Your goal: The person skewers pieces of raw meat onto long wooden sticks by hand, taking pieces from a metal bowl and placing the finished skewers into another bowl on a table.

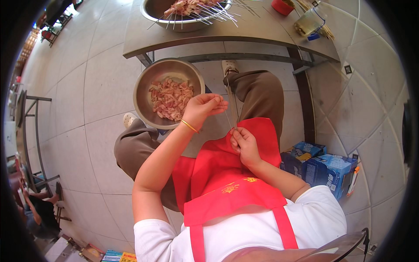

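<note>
Near the basin's right side, my left hand (207,106) pinches the upper part of one thin metal skewer (226,115) between thumb and fingers. Its lower end reaches down to my right hand (245,145), which is closed around a small bundle of metal skewers (231,101) pointing upward over my lap. No meat shows on these skewers. Left of my hands, a wide stainless steel basin (144,88) stands low between my legs, with cut pieces of raw meat (172,98) in its bottom. A red apron (219,177) covers my lap.
Ahead stands a table (262,39) bearing a steel bowl (186,26) of skewered meat (188,7), a red container (283,7) and a clear jug (309,23) of liquid. Blue cartons (330,173) sit at my right. Another person (39,213) is at the far left near a metal-legged table (34,131).
</note>
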Tool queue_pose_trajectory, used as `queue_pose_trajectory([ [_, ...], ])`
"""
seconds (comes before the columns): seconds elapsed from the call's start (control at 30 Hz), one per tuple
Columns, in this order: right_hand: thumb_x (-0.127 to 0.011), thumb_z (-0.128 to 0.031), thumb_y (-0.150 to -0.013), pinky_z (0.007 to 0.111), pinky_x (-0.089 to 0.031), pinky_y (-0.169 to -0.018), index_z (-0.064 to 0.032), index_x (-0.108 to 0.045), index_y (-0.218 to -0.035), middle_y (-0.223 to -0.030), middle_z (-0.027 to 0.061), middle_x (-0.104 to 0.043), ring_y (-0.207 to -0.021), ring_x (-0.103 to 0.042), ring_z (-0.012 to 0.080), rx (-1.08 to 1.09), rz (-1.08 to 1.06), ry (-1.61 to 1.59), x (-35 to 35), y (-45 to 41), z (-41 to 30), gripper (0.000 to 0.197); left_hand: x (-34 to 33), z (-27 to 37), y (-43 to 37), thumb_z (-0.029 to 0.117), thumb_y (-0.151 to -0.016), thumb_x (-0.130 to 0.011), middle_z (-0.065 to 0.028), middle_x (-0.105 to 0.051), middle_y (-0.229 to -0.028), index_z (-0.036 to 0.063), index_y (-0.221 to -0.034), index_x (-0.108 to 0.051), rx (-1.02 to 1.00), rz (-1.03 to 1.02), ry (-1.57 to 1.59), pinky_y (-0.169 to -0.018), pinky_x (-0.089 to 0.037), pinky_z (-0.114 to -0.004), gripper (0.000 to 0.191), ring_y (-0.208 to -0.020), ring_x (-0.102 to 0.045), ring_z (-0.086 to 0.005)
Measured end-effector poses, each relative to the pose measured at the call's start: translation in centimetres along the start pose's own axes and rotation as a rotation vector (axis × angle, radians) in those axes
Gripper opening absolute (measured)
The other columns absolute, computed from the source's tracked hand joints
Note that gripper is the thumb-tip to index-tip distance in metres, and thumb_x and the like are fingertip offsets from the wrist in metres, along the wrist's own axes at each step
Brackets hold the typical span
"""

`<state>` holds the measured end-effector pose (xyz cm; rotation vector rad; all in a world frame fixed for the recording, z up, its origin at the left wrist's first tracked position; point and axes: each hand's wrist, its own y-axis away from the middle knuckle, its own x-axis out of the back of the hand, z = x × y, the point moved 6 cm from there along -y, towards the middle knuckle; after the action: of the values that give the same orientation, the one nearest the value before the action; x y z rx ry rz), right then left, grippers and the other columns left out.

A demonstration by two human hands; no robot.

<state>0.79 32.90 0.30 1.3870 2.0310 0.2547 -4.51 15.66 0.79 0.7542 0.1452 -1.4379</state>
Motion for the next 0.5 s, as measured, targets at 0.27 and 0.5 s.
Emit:
queue_pose_trajectory([
  [0.27,-0.045,-0.018,-0.096,0.019,-0.026,-0.042,-0.004,-0.051,-0.093,-0.063,-0.0016,-0.042,-0.046,-0.033,0.0052,-0.061,-0.031,-0.057,0.6,-0.49,0.49,0.015,0.07,-0.26,-0.19,0.016,-0.09,-0.056,-0.0152,-0.065,-0.098,-0.0042,-0.104,-0.056,-0.01,-0.008,0.014,-0.081,-0.053,-0.029,0.025,-0.09,-0.065,-0.0204],
  [0.5,-0.045,-0.019,-0.096,0.019,-0.026,-0.041,-0.0039,-0.05,-0.093,-0.062,-0.0017,-0.041,-0.046,-0.032,0.0053,-0.084,-0.057,-0.086,0.59,-0.64,0.66,0.016,-0.01,-0.06,-0.14,0.018,-0.091,-0.055,-0.0149,-0.065,-0.099,-0.0024,-0.104,-0.056,0.007,-0.006,0.041,-0.081,-0.053,-0.03,0.025,-0.09,-0.064,-0.0211],
])
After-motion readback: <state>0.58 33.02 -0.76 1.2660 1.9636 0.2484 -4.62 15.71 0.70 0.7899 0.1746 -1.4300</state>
